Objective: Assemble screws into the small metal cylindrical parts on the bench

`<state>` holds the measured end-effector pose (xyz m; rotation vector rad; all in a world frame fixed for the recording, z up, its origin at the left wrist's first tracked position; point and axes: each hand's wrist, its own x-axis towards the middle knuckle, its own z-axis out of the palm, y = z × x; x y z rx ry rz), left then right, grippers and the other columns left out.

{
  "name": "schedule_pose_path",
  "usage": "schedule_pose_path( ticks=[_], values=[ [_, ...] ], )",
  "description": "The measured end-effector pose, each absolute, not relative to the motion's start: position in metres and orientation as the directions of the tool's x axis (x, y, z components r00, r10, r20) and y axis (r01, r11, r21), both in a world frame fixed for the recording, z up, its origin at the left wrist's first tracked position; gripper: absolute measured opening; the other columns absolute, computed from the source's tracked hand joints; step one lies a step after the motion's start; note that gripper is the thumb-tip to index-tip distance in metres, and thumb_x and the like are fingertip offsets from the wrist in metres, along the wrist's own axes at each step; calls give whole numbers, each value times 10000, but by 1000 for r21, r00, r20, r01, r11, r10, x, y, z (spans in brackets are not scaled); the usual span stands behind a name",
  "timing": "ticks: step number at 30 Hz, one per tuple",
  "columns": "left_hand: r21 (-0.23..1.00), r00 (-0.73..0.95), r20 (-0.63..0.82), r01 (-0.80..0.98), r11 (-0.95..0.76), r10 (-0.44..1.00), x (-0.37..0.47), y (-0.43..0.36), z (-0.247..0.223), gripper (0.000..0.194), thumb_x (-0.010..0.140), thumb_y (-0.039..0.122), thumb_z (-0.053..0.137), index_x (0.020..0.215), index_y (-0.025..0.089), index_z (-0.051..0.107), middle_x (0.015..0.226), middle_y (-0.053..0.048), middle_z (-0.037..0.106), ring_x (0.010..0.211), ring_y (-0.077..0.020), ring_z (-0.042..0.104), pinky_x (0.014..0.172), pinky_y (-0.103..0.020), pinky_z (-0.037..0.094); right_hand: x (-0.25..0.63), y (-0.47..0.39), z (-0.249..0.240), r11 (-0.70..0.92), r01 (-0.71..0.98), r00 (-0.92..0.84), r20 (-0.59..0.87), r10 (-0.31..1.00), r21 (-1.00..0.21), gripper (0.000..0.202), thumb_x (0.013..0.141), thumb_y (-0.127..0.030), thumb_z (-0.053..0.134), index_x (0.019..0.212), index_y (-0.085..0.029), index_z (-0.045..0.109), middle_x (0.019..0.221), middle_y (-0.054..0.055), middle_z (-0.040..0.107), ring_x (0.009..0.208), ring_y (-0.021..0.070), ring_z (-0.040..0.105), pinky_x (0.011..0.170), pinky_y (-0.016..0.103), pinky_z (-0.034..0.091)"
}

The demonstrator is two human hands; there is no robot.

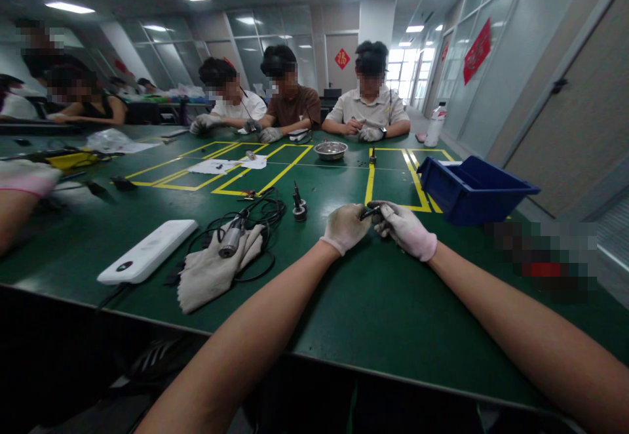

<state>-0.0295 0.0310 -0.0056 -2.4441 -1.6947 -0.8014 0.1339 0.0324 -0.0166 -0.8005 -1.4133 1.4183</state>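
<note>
My left hand [345, 227] and my right hand [407, 229], both in pale work gloves, meet above the green table [324, 303]. Between them is a small dark rod-like part [369, 212]; the fingers of both hands are closed on it. Its exact kind is too small to make out, and the fingers hide its ends. To the left of my hands, a dark metal piece with a thin upright shaft and round base [299, 206] stands on the table.
A blue bin [476, 191] stands at right, with a bottle [435, 124] behind it. A metal bowl [331, 151] sits farther back. At left lie a white power bank [147, 250], a cloth [211, 276], a metal cylinder [230, 242] and black cables [268, 214]. Co-workers sit opposite.
</note>
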Motion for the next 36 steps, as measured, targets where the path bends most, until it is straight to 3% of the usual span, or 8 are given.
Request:
schedule_pose_path(
  ticks=[7, 12, 17, 20, 23, 26, 29, 36],
  values=[
    [209, 270, 439, 897, -389, 857, -31, 30, -4, 241, 856, 350, 465, 872, 202, 655, 865, -52, 675, 811, -176, 612, 675, -260, 427, 135, 26, -6, 222, 2, -432, 199, 880, -975, 381, 804, -348, 603, 1132, -156, 577, 819, 38, 616, 586, 83, 558, 464, 181, 437],
    [199, 267, 456, 899, -390, 849, -30, 28, -2, 223, 851, 337, 477, 859, 202, 653, 863, -51, 678, 815, -178, 616, 675, -260, 430, 133, 22, -4, 230, 19, -421, 201, 884, -973, 434, 792, -355, 618, 1169, -148, 555, 762, 30, 624, 562, 88, 552, 469, 191, 446],
    [214, 254, 450, 900, -380, 856, -29, 28, 1, 280, 862, 383, 462, 826, 191, 663, 844, -64, 677, 790, -175, 613, 657, -256, 423, 128, 24, -8, 156, -134, -208, 182, 961, -979, 521, 802, -436, 588, 1244, -190, 464, 785, 20, 611, 543, 91, 567, 423, 183, 424],
    [220, 239, 457, 903, -369, 857, -29, 27, 1, 309, 862, 411, 463, 836, 186, 673, 844, -72, 679, 775, -178, 614, 644, -258, 421, 127, 29, -13, 117, -243, -119, 149, 982, -963, 442, 821, -482, 534, 1152, -191, 496, 758, 8, 598, 508, 83, 556, 391, 174, 395],
    [220, 244, 456, 901, -374, 856, -29, 27, -1, 313, 860, 419, 467, 842, 193, 682, 833, -67, 684, 777, -183, 621, 646, -262, 426, 129, 32, -17, 154, -181, -121, 177, 977, -971, 354, 807, -456, 567, 1018, -174, 541, 733, 3, 594, 511, 78, 556, 395, 166, 395],
    [214, 258, 467, 895, -391, 846, -31, 28, -3, 309, 844, 421, 501, 1008, 219, 667, 880, -60, 694, 816, -186, 632, 680, -266, 437, 130, 31, -18, 211, -29, -167, 213, 963, -977, 307, 805, -424, 588, 968, -166, 551, 734, 17, 607, 523, 89, 576, 401, 174, 416],
    [209, 280, 493, 881, -425, 824, -35, 30, -4, 487, 811, 506, 531, 1215, 237, 567, 952, -73, 694, 848, -200, 640, 702, -280, 450, 132, 30, -17, 216, 48, -212, 202, 956, -975, 280, 815, -403, 585, 953, -163, 547, 727, 29, 620, 517, 99, 588, 401, 186, 437],
    [227, 349, 496, 832, -506, 796, -38, 30, -5, 524, 804, 479, 547, 1277, 254, 514, 1007, -57, 691, 903, -182, 637, 757, -272, 456, 133, 29, -15, 166, 5, -262, 159, 952, -986, 279, 809, -390, 593, 958, -157, 558, 689, 22, 619, 501, 95, 575, 398, 183, 431]
  ],
)
